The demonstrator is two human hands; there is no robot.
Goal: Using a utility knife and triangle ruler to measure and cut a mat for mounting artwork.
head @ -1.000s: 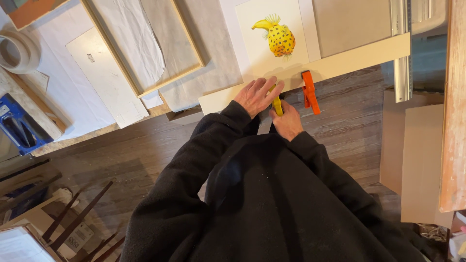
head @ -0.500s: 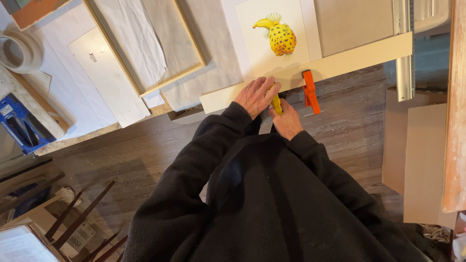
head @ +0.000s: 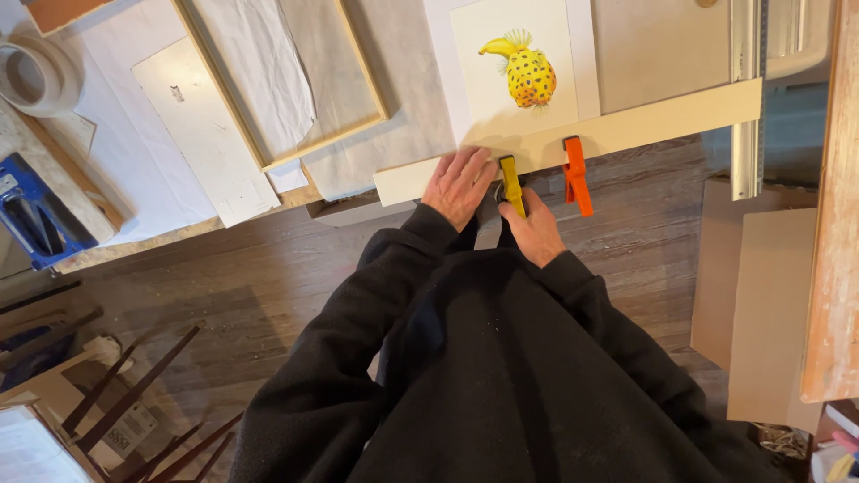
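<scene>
Across the far part of the scene runs a pale grey worktop (head: 644, 45), with a dark wooden plank floor (head: 268, 268) below its near edge. On the worktop's left part lies a light wooden picture frame (head: 367, 80) with crumpled white paper inside it, and left of that a flat white rectangular board (head: 201, 134). Right of the frame sits a white sheet bearing a painted yellow spotted fish (head: 523, 76). Along the near edge, a long cream-coloured flat strip (head: 653, 121) lies slightly slanted, reaching from the middle out to the right and overlapping the near margin of the fish sheet. At the right stand brown cardboard sheets (head: 769, 313) on the floor, and a metal ruler rail (head: 744, 98) runs from far to near. At the far left are a roll of white tape (head: 31, 76) and a blue tool (head: 36, 215). The left hand (head: 458, 183) lies flat on the strip, fingers spread apart and pressing down, just left of the clamps. The right hand (head: 535, 231) grips the near handles of a small yellow spring clamp (head: 512, 182), fingers closed around them; the clamp sits over the near edge of the strip between the two hands. Just to its right an orange spring clamp (head: 575, 170) already bites the same edge, free of either hand.
</scene>
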